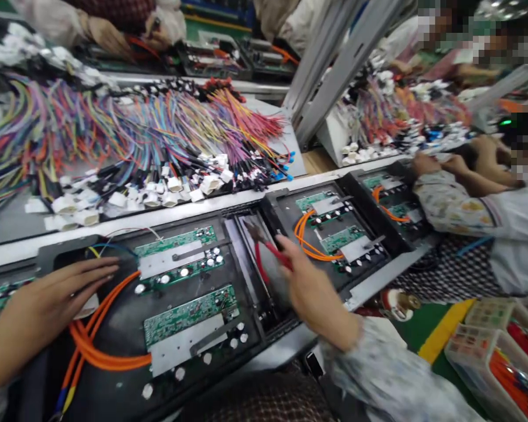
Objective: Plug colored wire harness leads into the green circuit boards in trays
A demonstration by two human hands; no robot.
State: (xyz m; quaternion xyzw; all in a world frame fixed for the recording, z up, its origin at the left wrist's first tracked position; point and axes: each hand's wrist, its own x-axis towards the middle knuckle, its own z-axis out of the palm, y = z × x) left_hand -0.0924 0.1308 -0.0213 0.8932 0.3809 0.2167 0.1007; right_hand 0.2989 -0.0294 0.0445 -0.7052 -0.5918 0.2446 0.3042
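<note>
My right hand holds red-handled pliers, their metal jaws pointing away over the gap between two black trays. My left hand lies at the left side of the near black tray, fingers stretched out over a white piece and beside thin blue and yellow wires. In that tray are an upper green circuit board and a lower one, each with a silver plate. Thick orange cables loop from the plates toward the left, passing by my left hand's fingertips.
Bundles of coloured wires with white connectors lie on a shelf behind the trays. Another tray with boards stands to the right. A co-worker's sleeve is farther right. Plastic bins sit low at right; a metal post rises behind.
</note>
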